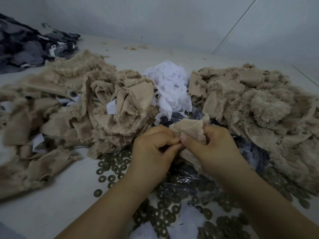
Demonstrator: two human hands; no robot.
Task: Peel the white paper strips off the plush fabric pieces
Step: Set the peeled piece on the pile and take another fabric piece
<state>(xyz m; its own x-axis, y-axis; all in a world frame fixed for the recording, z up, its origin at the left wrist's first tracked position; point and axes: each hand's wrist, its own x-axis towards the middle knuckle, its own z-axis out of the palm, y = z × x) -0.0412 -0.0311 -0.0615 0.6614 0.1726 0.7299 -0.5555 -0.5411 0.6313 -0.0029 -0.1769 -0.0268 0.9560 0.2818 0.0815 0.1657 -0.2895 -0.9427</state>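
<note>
Beige plush piece (188, 128) | left hand (153, 150) fingers pinching | right hand (212, 144) fingers gripping

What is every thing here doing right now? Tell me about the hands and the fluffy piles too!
left hand: curled, pinching the held plush piece.
right hand: curled, gripping the same piece.
held plush piece: bunched between both hands.
left plush pile: heaped, white strips still showing.
right plush pile: heaped, no strips showing.
white paper heap: loose, crumpled, between the piles.
round washers: scattered flat on the table.
</note>
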